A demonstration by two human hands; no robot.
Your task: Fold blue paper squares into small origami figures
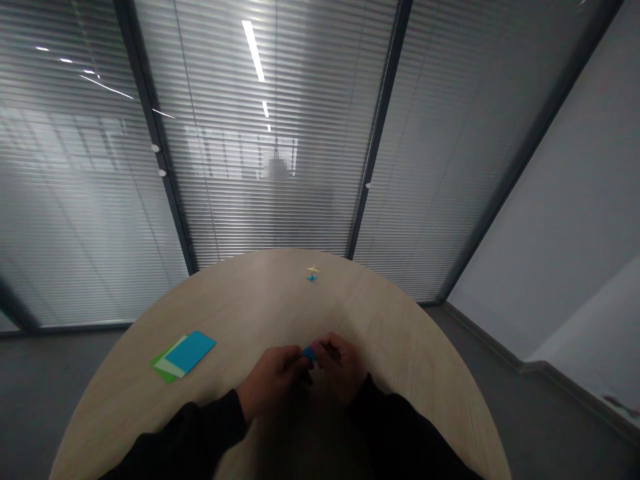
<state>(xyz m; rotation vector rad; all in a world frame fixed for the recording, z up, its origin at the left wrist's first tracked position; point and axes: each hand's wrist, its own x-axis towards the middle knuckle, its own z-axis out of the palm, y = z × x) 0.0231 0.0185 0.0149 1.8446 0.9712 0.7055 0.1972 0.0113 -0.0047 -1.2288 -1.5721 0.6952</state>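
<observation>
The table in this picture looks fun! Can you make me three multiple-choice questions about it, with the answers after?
1. Where is the stack of paper?
A. On the floor
B. On the table, toward the left side
C. Inside a box

2. What colour is the top sheet of the stack?
A. Red
B. Black
C. Blue

3. What are the left hand and the right hand doing?
A. Pinching a small blue piece between them
B. Lying flat, far apart
C. Holding the stack

Answers:
1. B, because the stack lies on the wooden top.
2. C, because the blue sheet covers the paler ones.
3. A, because the blue piece shows between the fingers.
</observation>
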